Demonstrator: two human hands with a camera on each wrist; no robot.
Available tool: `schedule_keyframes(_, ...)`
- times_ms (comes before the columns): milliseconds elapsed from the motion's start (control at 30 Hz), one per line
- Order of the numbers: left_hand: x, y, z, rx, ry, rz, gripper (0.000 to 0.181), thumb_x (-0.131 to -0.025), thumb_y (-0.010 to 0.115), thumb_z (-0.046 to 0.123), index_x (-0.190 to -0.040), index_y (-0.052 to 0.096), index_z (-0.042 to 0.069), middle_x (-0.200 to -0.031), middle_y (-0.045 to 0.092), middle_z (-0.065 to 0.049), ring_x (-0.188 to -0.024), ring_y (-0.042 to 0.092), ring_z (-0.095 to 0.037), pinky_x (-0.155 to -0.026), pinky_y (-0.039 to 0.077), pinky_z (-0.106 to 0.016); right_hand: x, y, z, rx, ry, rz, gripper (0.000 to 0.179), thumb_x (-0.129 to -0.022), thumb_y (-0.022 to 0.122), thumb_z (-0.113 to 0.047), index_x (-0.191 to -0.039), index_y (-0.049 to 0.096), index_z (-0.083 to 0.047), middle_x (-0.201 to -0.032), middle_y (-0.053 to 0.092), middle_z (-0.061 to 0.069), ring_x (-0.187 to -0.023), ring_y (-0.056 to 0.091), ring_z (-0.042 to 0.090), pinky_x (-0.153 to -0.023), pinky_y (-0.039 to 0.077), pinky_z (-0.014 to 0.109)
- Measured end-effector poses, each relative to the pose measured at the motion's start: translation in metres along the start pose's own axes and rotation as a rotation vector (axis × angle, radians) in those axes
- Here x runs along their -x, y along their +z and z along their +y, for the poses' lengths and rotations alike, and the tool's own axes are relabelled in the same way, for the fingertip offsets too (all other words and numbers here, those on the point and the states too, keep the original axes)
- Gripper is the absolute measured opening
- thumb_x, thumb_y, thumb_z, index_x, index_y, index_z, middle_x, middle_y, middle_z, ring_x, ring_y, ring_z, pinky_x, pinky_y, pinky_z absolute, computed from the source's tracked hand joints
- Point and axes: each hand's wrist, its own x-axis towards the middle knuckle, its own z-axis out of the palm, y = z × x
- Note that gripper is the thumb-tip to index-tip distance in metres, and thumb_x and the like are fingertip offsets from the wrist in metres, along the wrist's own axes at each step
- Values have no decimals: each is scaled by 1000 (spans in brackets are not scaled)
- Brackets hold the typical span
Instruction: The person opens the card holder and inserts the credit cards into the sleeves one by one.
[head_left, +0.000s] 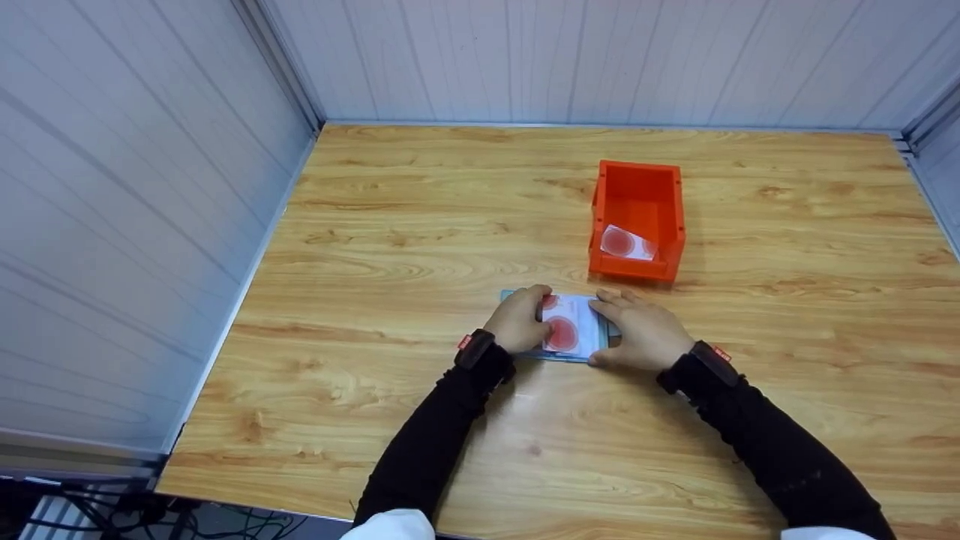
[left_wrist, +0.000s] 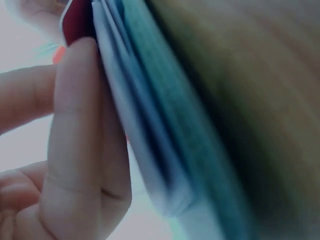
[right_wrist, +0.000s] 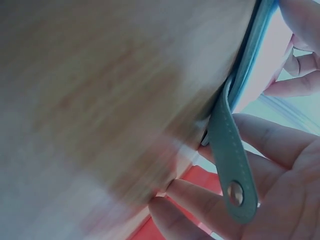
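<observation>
A teal wallet [head_left: 553, 358] lies on the table; its strap [right_wrist: 233, 170] with a metal snap sticks out at the right side. On top of it is a white card [head_left: 562, 334] printed with red circles. My left hand [head_left: 519, 319] holds the card at its left edge, thumb on the printed face. At the right side, my right hand [head_left: 646, 330] grips the wallet, thumb at the near corner and fingers at the far one. The strap hangs in front of the right palm. Layered edges of the wallet [left_wrist: 170, 115] fill the left wrist view, blurred.
Beyond the hands stands an orange-red bin [head_left: 641, 180] with another card [head_left: 628, 243] bearing red circles inside. The wood-grain table [head_left: 390, 247] is bordered by pale panels [head_left: 465, 60] at the back and left. Cables [head_left: 105, 510] lie below the table's left front corner.
</observation>
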Motion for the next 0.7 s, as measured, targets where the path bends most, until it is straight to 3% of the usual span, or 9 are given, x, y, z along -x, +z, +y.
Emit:
schedule_keyframes(67, -1, 2, 2, -28, -12, 3, 61, -81, 67, 8, -138, 49, -3, -126, 62, -18, -117, 58, -27, -105, 45, -38, 0, 0, 0, -3, -2, 6, 90, -71, 82, -47, -143, 49, -5, -152, 42, 19, -139, 37, 48, -112, 31, 61)
schedule_keyframes(133, -2, 3, 4, -46, -14, 10, 57, -81, 68, 9, -134, 52, -3, -123, 64, -17, -115, 60, -26, -102, 47, -37, 0, 0, 0, -7, -2, 10, 91, -71, 83, -47, -143, 49, -5, -151, 43, 19, -139, 37, 48, -113, 31, 60)
schedule_keyframes(233, -3, 5, 6, -47, 5, 24, 41, -78, 67, 5, -118, 59, -3, -98, 65, -10, -92, 61, -22, -82, 50, -31, 0, 1, 1, -15, -1, 17, 91, -70, 83, -47, -143, 49, -4, -150, 44, 20, -138, 38, 48, -113, 31, 59)
schedule_keyframes(333, -4, 7, 7, -31, 30, 27, 26, -76, 66, 1, -102, 61, -2, -77, 53, -1, -71, 50, -16, -62, 40, -25, 0, 1, 1, -15, -3, 24, 90, -70, 83, -47, -142, 49, -4, -149, 45, 20, -137, 39, 48, -113, 32, 59)
schedule_keyframes(533, -4, 9, 11, -65, 36, 17, 22, -77, 67, 4, -98, 61, 1, -76, 45, 2, -71, 43, -13, -59, 33, -21, 1, 1, 0, -13, -5, 46, 91, -69, 84, -47, -141, 50, -5, -147, 48, 20, -135, 42, 49, -110, 35, 60)
schedule_keyframes(700, -4, 9, 13, -94, 51, 26, 10, -77, 66, 4, -86, 59, 3, -68, 44, 4, -64, 42, -12, -54, 31, -21, 1, 0, 0, -14, 1, 51, 91, -68, 84, -46, -142, 50, -5, -147, 48, 20, -134, 43, 50, -108, 37, 61)
